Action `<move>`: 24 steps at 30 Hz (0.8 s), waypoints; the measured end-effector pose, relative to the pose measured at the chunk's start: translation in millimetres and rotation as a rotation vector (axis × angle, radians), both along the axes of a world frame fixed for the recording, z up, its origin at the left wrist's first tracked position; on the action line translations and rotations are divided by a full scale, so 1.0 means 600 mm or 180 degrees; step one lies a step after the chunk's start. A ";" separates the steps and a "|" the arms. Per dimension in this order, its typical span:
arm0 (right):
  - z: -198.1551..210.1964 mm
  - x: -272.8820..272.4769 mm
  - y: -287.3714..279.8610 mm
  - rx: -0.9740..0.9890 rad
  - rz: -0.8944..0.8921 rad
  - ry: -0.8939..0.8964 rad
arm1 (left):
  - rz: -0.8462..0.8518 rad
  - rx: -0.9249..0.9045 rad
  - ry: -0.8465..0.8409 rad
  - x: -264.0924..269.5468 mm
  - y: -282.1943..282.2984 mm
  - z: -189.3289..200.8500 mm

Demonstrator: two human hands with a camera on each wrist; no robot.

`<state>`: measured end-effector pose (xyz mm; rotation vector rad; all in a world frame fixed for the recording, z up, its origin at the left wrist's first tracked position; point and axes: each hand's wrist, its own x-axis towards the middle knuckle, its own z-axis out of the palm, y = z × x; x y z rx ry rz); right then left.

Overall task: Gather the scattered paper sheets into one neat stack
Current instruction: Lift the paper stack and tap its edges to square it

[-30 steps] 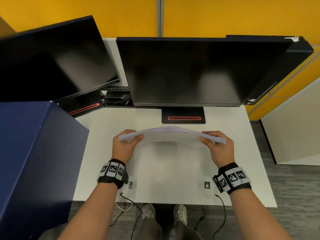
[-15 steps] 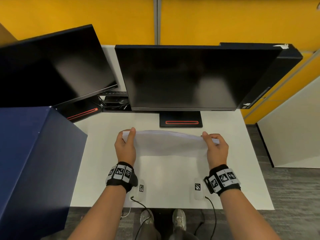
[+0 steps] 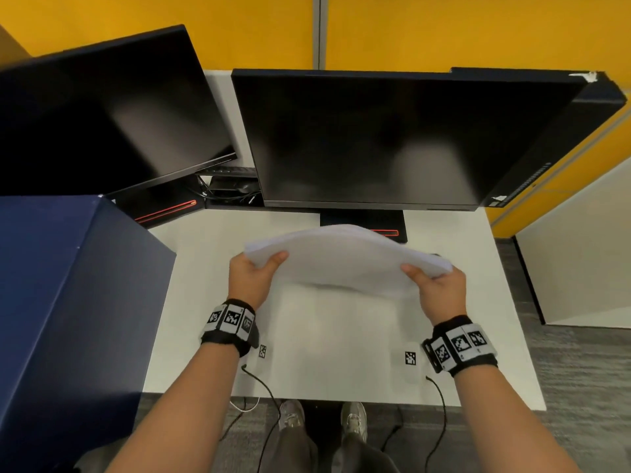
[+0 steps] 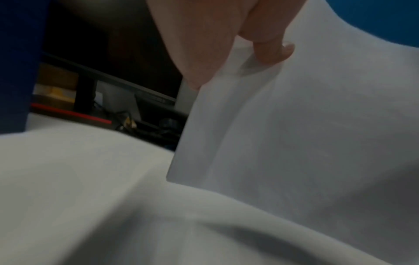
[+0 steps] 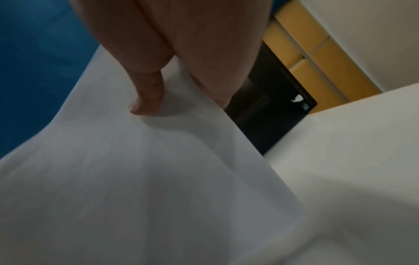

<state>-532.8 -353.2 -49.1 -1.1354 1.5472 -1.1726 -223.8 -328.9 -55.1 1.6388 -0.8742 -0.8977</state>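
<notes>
You held the paper stack [image 3: 345, 257] above the white desk [image 3: 211, 254], bowed upward, your left hand [image 3: 251, 278] pinching its left edge and your right hand [image 3: 440, 291] its right edge. Behind it stood the central monitor [image 3: 372, 138] (its base partly hidden by the sheets); a second monitor [image 3: 102, 110] and a blue box [image 3: 68, 302] crowded your left.

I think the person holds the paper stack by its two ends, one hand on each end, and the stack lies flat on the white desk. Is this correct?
Not quite. The left hand and right hand do hold the paper stack by its two ends, but it does not lie flat: it is raised above the white desk and arches upward, as the head view shows.
</notes>
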 end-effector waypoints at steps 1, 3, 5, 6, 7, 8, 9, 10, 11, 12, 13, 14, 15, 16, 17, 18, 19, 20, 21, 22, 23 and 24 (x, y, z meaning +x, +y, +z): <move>0.009 -0.004 -0.002 -0.0133 -0.0024 -0.0004 | 0.0023 -0.0123 0.0047 0.003 -0.001 0.010; 0.015 -0.013 0.000 -0.0263 0.0040 0.0052 | -0.0070 -0.0215 0.0020 0.008 0.004 0.021; 0.006 -0.023 0.005 -0.0159 0.0255 0.0115 | -0.0367 -0.0239 -0.0039 0.015 0.012 0.012; -0.003 -0.025 0.008 -0.0071 0.0341 0.0118 | -0.0480 -0.0166 -0.0038 0.017 0.015 0.003; -0.012 -0.026 0.011 0.0000 0.0382 0.0169 | -0.0545 -0.0085 -0.0086 0.018 0.018 -0.008; -0.017 -0.023 0.013 0.0060 0.0386 0.0269 | -0.0554 -0.0003 -0.0172 0.016 0.019 -0.014; -0.018 -0.017 0.012 0.0097 0.0378 0.0344 | -0.0513 0.0030 -0.0265 0.013 0.017 -0.015; -0.016 -0.011 0.011 0.0125 0.0357 0.0354 | -0.0448 0.0055 -0.0333 0.011 0.015 -0.014; -0.013 -0.007 0.011 0.0123 0.0332 0.0294 | -0.0391 0.0025 -0.0358 0.011 0.013 -0.012; -0.008 -0.005 0.011 0.0069 0.0295 0.0248 | -0.0329 -0.0025 -0.0373 0.011 0.012 -0.009; -0.006 -0.007 0.009 -0.0014 0.0246 0.0216 | -0.0286 -0.0097 -0.0359 0.014 0.011 -0.008; -0.004 -0.010 0.008 -0.0072 0.0199 0.0194 | -0.0262 -0.0137 -0.0340 0.017 0.013 -0.007; -0.004 -0.013 0.007 -0.0092 0.0175 0.0206 | -0.0274 -0.0133 -0.0333 0.019 0.017 -0.009; -0.005 -0.015 0.007 -0.0056 0.0180 0.0272 | -0.0308 -0.0098 -0.0320 0.018 0.020 -0.009; -0.009 -0.017 0.008 0.0012 0.0211 0.0367 | -0.0340 -0.0030 -0.0297 0.015 0.023 -0.014; -0.015 -0.018 0.011 0.0083 0.0237 0.0461 | -0.0356 0.0027 -0.0245 0.011 0.027 -0.018; -0.022 -0.020 0.014 0.0127 0.0241 0.0517 | -0.0355 0.0054 -0.0177 0.008 0.030 -0.022; -0.025 -0.020 0.016 0.0138 0.0216 0.0516 | -0.0345 0.0025 -0.0125 0.006 0.029 -0.023; -0.025 -0.021 0.017 0.0124 0.0179 0.0464 | -0.0327 -0.0047 -0.0099 0.003 0.027 -0.021; -0.021 -0.019 0.019 0.0097 0.0145 0.0340 | -0.0287 -0.0135 -0.0037 0.000 0.025 -0.016; -0.016 -0.016 0.021 0.0061 0.0112 0.0162 | -0.0211 -0.0213 0.0079 -0.005 0.023 -0.009; -0.011 -0.012 0.023 0.0020 0.0080 -0.0029 | -0.0092 -0.0261 0.0226 -0.010 0.021 -0.001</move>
